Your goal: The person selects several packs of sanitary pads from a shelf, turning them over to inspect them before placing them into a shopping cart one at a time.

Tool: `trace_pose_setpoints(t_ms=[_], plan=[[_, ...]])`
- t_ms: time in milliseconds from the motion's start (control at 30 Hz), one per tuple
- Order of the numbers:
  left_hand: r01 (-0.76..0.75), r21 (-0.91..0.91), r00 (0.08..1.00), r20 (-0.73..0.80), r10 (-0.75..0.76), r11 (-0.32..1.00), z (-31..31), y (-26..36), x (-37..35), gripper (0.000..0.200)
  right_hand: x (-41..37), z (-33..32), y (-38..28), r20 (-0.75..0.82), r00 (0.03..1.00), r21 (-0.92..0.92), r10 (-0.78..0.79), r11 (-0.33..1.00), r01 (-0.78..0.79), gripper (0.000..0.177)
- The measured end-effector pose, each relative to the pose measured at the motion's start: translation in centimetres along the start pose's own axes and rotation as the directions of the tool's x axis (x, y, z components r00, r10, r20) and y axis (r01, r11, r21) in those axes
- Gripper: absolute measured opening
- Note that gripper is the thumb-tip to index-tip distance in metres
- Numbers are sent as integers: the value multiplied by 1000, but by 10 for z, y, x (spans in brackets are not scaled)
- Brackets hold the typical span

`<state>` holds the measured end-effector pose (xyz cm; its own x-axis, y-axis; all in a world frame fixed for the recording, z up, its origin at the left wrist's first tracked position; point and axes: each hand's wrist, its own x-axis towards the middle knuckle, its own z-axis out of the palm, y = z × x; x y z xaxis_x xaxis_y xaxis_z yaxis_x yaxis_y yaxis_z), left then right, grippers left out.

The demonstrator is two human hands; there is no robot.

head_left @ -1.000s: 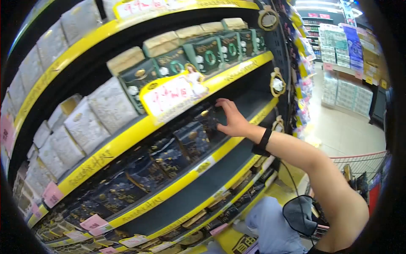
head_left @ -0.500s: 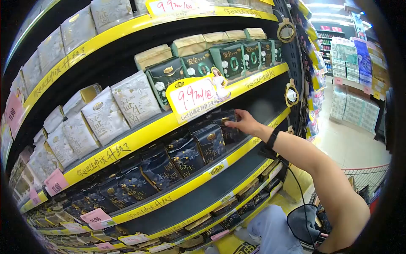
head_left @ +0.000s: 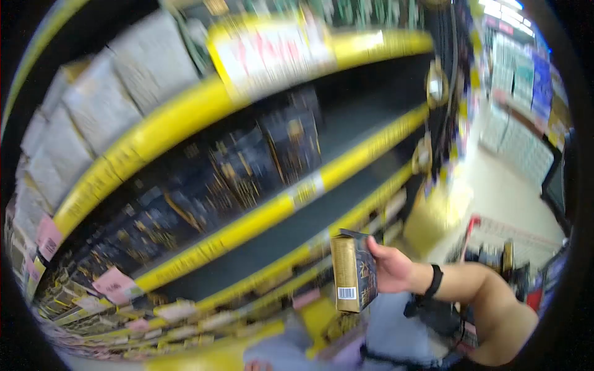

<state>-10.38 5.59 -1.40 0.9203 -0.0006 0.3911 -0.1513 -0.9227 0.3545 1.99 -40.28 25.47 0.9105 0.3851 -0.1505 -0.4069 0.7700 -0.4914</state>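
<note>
My right hand [head_left: 393, 269] is closed around a dark blue pack of sanitary pads [head_left: 354, 272], with the thumb near its top edge. The pack is held up in front of the lower shelves, its gold side and white barcode turned toward me. A black band circles my right wrist. At the bottom edge a small skin-coloured patch, apparently my left hand [head_left: 257, 366], rests near my legs; its fingers cannot be made out. More dark packs [head_left: 291, 142] stand in a row on the shelf to the upper left.
Yellow-edged shelves [head_left: 371, 151] carry white packs [head_left: 102, 102], price cards and pink tags [head_left: 114, 284]. A shopping cart [head_left: 489, 235] with goods in it stands at the right. Behind it are stacked packages [head_left: 516, 145] along the aisle. Motion blurs the shelves.
My right hand has drawn the dark pack off the shelf and brought it down toward me. The view has tilted downward, and more of the cart shows.
</note>
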Motion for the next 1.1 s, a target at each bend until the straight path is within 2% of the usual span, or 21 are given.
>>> trace_pose_setpoints(t_ms=[33, 67, 133, 167, 267, 300, 333, 400, 467, 567, 667, 700, 800, 833, 933, 1033, 1100], plan=[[-110, 34, 990, 98, 106, 993, -16, 9, 6, 13, -5, -3, 19, 34, 986, 36, 162, 986, -164, 70], [198, -257, 980, 32, -197, 946, -4, 16, 4, 10, 3, -38, 47, 295, 938, 435, 181, 849, -300, 71], [314, -169, 947, 127, -295, 934, -20, 38, 15, 10, 13, -65, 72, 352, 924, 402, 149, 868, -293, 71], [319, -156, 946, 113, -304, 935, -19, 33, 14, 7, 9, -56, 70, 158, 961, 414, 226, 869, -272, 71], [337, -194, 941, 109, -321, 921, -13, 29, 0, 5, 3, -65, 68, 158, 921, 337, 356, 857, -389, 76], [346, -217, 938, 101, -331, 913, -13, 30, 3, 6, 7, -74, 72, 163, 920, 325, 355, 862, -390, 78], [346, -246, 938, 84, -335, 906, -12, 29, 7, 7, 8, -76, 76, 51, 943, 332, 329, 885, -327, 77], [330, -223, 944, 111, -312, 917, -13, 31, 11, 8, 11, -74, 74, -77, 938, 382, 338, 879, -286, 72], [343, -232, 938, 130, -320, 910, -8, 41, 18, 8, 9, -71, 65, -168, 935, 295, 313, 921, -255, 61], [312, -257, 948, 143, -283, 915, -5, 43, 24, 8, 11, -70, 52, -190, 947, 244, 258, 947, -209, 60], [367, -262, 929, 141, -341, 892, 1, 36, 20, 6, 12, -70, 39, -213, 953, 177, 217, 967, -181, 61], [367, -264, 930, 144, -339, 892, -1, 35, 19, 5, 11, -65, 34, -264, 942, 192, 206, 969, -158, 59], [391, -244, 919, 155, -362, 888, -4, 35, 17, 4, 8, -70, 33, -83, 992, 354, 92, 934, -57, 58], [377, -269, 925, 143, -351, 886, -2, 31, 15, 3, 7, -68, 34, -178, 978, 340, 106, 940, -40, 58], [405, -252, 912, 173, -371, 879, -10, 46, 21, 3, 5, -75, 37, -81, 986, 430, 146, 897, -97, 61], [336, -323, 942, 109, -318, 885, 0, 24, 8, 3, 5, -74, 40, -113, 985, 440, 132, 895, -69, 64], [368, -285, 930, 122, -347, 885, -3, 36, 13, 4, 6, -71, 39, -126, 988, 425, 85, 905, -23, 64]])
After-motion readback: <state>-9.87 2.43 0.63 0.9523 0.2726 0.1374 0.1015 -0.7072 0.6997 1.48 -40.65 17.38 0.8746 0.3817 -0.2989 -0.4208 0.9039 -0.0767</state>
